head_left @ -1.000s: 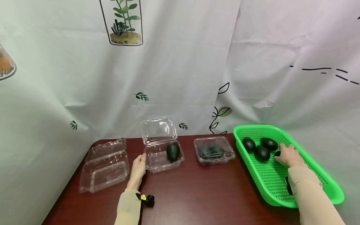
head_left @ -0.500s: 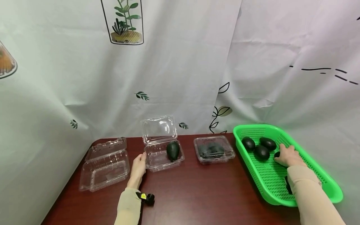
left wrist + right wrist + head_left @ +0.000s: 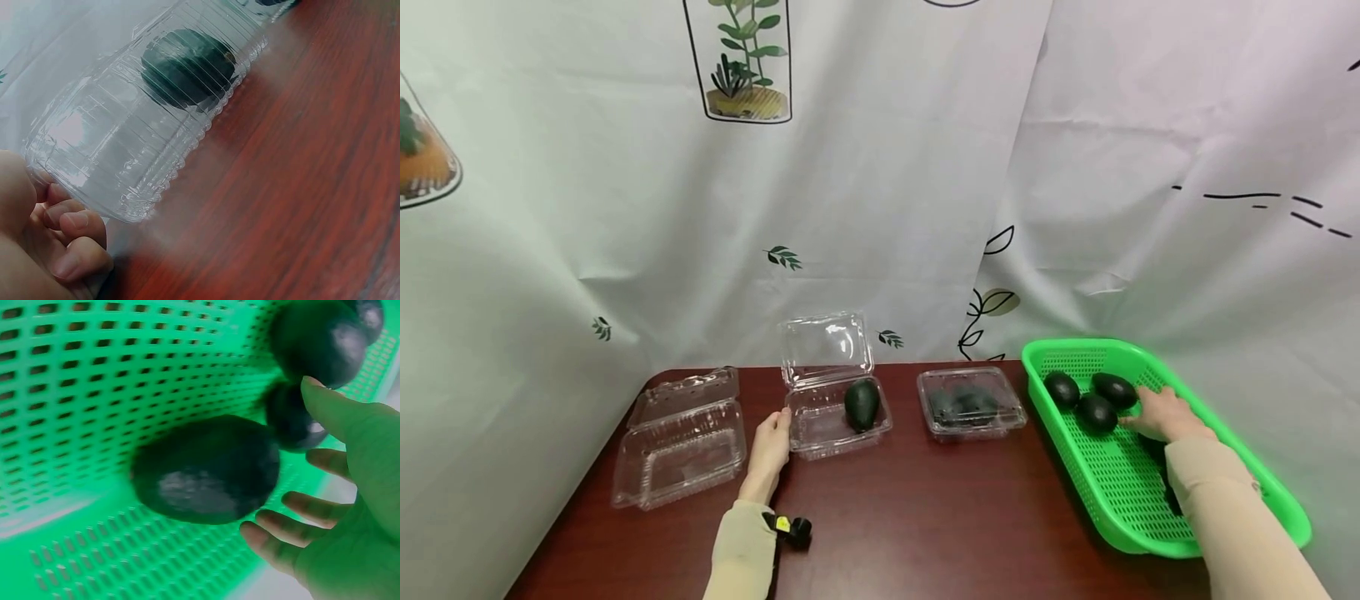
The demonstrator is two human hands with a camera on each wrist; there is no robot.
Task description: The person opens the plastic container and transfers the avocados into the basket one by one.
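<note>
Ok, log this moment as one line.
left hand: touches open clamshell | right hand: open, reaching for avocado in green basket

**Even, soft light; sharp head view, blurry wrist views**

From my head the scene is bright and evenly lit, with only faint shadows under the green basket [image 3: 1225, 467] and the clear boxes. The view bows at the edges. White glare sits on the open lid [image 3: 825, 348]. At my left wrist, my fingers [image 3: 69, 240] and the near counter [image 3: 300, 187] are soft, with a hazy sheen beside the ribbed box [image 3: 112, 156]. At my right wrist everything is tinted green; the avocado [image 3: 206, 469] is smeared with blur and carries a dull highlight.
</note>
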